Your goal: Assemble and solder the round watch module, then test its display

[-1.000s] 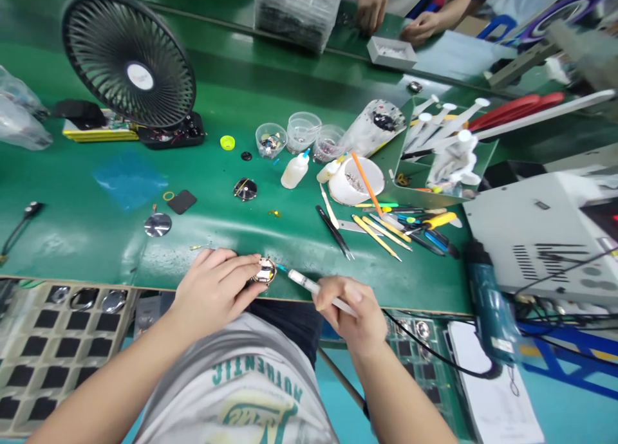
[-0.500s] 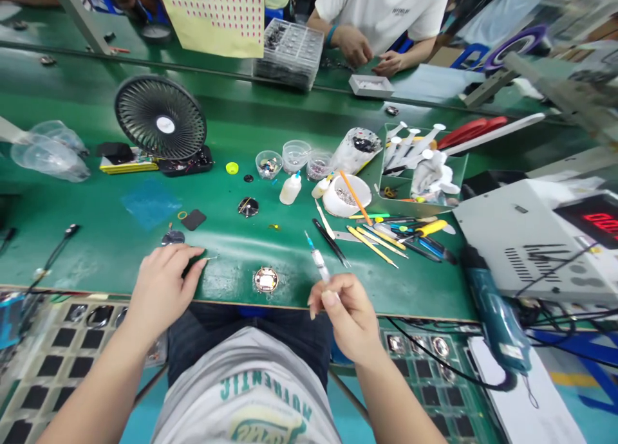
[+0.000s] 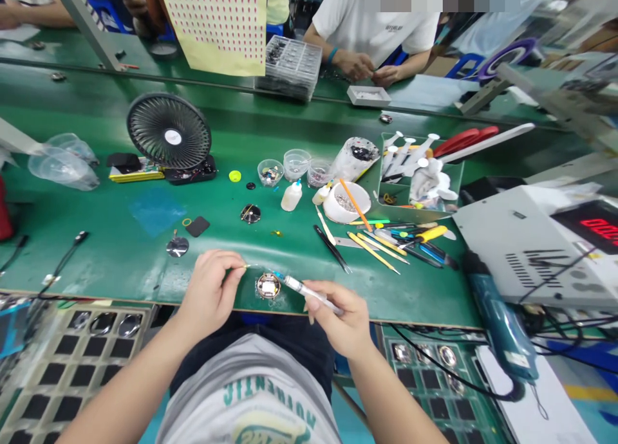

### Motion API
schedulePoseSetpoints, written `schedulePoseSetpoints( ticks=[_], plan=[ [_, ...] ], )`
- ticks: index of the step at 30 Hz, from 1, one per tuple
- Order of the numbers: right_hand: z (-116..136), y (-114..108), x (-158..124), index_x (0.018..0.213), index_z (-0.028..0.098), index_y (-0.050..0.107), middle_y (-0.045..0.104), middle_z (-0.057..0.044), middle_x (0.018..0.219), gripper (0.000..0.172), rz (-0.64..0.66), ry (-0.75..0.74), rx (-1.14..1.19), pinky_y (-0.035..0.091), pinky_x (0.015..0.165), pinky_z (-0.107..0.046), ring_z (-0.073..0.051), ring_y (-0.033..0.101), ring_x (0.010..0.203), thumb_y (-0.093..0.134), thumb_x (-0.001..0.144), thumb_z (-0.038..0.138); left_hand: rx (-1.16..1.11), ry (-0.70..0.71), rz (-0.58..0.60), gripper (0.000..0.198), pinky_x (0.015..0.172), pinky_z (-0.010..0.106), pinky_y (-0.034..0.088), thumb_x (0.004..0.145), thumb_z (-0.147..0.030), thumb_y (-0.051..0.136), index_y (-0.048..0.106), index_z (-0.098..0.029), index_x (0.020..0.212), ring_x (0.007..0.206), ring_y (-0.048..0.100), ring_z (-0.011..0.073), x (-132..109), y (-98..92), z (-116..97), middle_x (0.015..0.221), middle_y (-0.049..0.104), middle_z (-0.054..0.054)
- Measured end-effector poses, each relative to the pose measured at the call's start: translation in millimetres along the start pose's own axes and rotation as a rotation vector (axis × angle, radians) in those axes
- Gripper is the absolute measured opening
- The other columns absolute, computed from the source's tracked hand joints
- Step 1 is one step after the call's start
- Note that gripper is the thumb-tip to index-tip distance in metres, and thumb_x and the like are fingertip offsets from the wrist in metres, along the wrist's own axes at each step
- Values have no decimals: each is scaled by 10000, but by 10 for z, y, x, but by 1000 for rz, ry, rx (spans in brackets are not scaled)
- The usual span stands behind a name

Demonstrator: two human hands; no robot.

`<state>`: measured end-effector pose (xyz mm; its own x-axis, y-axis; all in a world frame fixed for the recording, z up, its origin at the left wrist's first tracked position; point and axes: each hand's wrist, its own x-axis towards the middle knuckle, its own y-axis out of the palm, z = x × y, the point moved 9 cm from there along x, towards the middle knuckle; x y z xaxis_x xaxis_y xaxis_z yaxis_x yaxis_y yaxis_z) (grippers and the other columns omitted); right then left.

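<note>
- While the left hand (image 3: 217, 289) pinched a thin strip (image 3: 248, 266) between thumb and fingertips, the right hand (image 3: 340, 315) had its fingers wrapped around a syringe (image 3: 307, 291).
- The syringe lay slanted, its blue tip pointing left toward the strip; whether the two touched, I could not tell.
- Between the hands, a round case (image 3: 268, 287) lay on the green table (image 3: 111, 257) near the front edge, a white part showing inside.
- Black tweezers (image 3: 331, 248) lay beyond the right hand, and a dark disc (image 3: 177, 246) lay beyond the left.
- Farther back stood a small bottle (image 3: 291, 197).
</note>
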<state>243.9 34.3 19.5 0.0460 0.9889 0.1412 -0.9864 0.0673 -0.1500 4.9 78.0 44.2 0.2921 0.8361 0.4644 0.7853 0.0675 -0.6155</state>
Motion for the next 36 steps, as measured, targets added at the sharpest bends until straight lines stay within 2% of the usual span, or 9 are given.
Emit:
schedulePoseSetpoints(
  ticks=[5,12,22,30,36],
  plan=[
    [2,-8,-8,1012,197,816,687,-7,588,204,-4,3,-36,432,422,-236,-121,551,425,746,919,365,-66,-27,-9,90,889,414,538,1025,-191,532,592,-251,1053,972,676,213,-6,133,-17,1007,727,57],
    [-13,15,20,1028,194,815,691,-15,617,195,42,8,-48,431,439,-231,-118,555,454,739,923,340,-66,-32,8,97,888,418,537,1023,-180,534,586,-252,1059,961,680,212,-29,147,7,1001,730,54],
    [-32,23,2,1045,211,812,689,-6,642,169,31,19,-33,435,454,-233,-116,560,461,733,928,306,-58,-7,26,107,886,407,515,1023,-164,535,576,-251,1068,952,672,207,-20,151,-16,998,726,48],
    [-67,15,-10,1037,192,808,681,-13,626,241,39,38,-66,439,450,-230,-117,554,462,722,940,396,-82,-1,26,115,903,388,481,1024,-151,545,573,-250,1075,968,655,200,-22,161,-10,1007,717,38],
    [-6,43,17,1049,203,806,680,-5,633,174,60,-11,-43,427,456,-228,-110,548,462,726,937,309,-81,5,43,115,911,377,460,1023,-144,554,572,-247,1072,973,639,192,-25,177,-16,1014,713,28]
  ],
)
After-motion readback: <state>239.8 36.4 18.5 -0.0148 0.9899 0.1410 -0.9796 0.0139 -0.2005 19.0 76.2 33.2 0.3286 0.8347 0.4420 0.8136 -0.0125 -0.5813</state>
